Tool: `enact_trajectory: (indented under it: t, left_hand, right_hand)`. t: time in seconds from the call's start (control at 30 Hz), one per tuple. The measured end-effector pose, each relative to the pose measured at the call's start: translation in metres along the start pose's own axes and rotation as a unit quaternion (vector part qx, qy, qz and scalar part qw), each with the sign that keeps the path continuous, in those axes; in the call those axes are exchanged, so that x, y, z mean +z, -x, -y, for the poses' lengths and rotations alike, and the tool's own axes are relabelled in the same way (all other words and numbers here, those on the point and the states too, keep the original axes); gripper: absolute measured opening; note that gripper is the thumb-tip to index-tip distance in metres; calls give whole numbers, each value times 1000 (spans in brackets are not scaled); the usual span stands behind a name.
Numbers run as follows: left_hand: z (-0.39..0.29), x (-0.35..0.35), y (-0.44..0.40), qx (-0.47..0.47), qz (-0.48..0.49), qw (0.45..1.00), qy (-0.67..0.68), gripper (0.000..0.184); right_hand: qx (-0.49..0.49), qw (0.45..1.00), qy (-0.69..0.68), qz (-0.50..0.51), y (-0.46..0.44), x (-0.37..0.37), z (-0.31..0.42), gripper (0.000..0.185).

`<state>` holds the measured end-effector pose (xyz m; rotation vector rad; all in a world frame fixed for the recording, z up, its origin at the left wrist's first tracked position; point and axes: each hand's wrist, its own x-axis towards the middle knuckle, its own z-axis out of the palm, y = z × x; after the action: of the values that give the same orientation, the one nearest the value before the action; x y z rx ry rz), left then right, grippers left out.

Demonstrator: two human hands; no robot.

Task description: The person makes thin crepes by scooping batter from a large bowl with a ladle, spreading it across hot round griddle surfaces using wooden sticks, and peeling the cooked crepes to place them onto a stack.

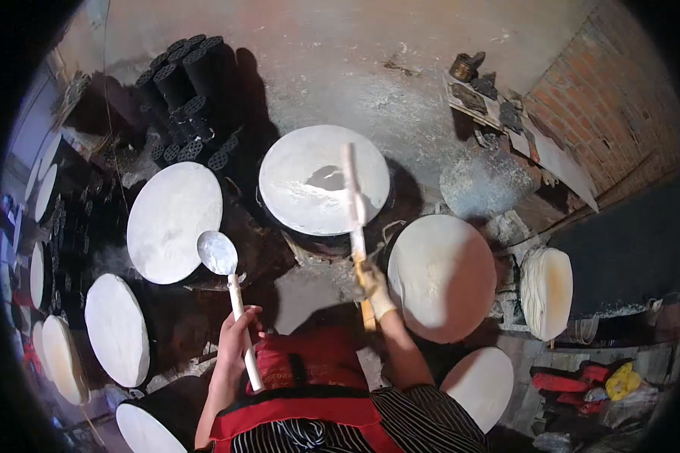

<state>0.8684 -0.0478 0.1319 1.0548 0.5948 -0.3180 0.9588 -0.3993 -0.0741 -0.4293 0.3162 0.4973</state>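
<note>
My left hand is closed around the pale handle of a ladle. The ladle's bowl, coated whitish, points up and away from me, beside a white-topped round griddle. In my right hand, which wears a light glove, is a long flat spatula with a yellow grip. Its blurred blade lies over the right part of the central round griddle. A white layer covers that griddle, except for a grey patch near its middle. I cannot tell whether the blade touches the layer.
More white round tops surround me, including one at right and one at lower left. A stack of round pale sheets stands farther right. Black perforated coal cylinders are piled by the wall. Red and yellow bags lie at lower right.
</note>
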Motion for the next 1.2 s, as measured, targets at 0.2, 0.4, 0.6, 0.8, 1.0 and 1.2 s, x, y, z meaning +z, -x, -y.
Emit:
enact_trajectory:
  t: [0.2, 0.4, 0.6, 0.8, 1.0, 1.2]
  left_hand:
    - [-20, 8, -1, -39, -4, 999, -31, 13]
    - [-45, -12, -17, -10, 41, 999, -9, 14]
    - [-63, -48, -39, -14, 51, 999, -13, 9]
    - [-84, -65, -53, -42, 96, 994, 14, 8]
    - [-93, -79, -65, -74, 114, 991, 12, 8]
    - [-94, -71, -61, -96, 133, 986, 14, 10]
  right_hand:
    - [-256, 887, 261, -282, -79, 94, 15, 37]
    - [-422, 815, 354, -180, -86, 66, -47, 47]
    - [-483, 856, 82, -165, -143, 126, -91, 31]
    - [-362, 890, 200, -190, -121, 85, -51, 36]
    - [-508, 744, 373, -219, -124, 109, -118, 33]
    - [-444, 875, 88, -170, -127, 60, -32, 27]
